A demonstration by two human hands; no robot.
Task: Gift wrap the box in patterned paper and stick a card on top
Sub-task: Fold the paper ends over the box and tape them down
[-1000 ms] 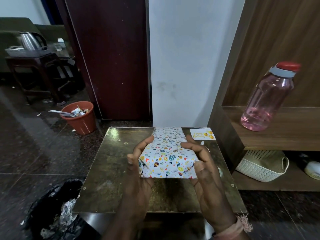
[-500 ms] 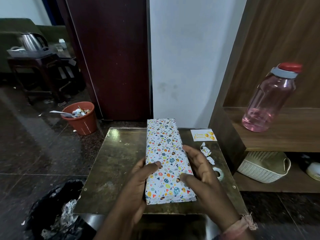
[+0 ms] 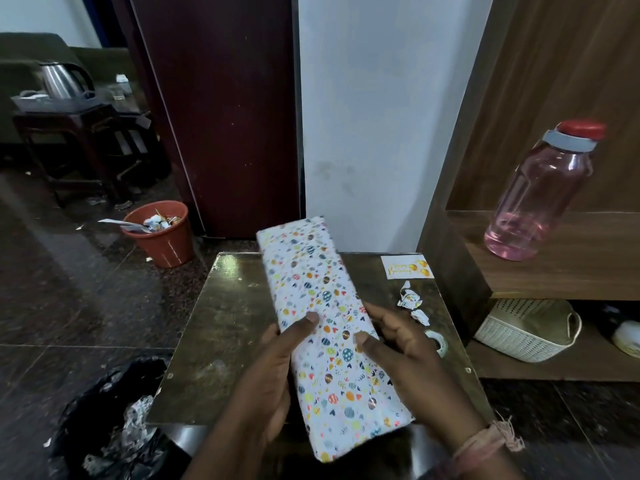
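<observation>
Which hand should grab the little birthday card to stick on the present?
The right hand, probably. The card lies at the table's far right corner, on that hand's side, with the tape roll right beside it. The left hand can go on holding the wrapped box from the other side.

Readable text: one item only.
Small white card (image 3: 407, 267) at far right corner of table (image 3: 221, 341) carried gold script, approx. "Happy Birthday", w/ gold balloon graphics beside it; lettering tiny, partly blurred. No other text legible.
</observation>
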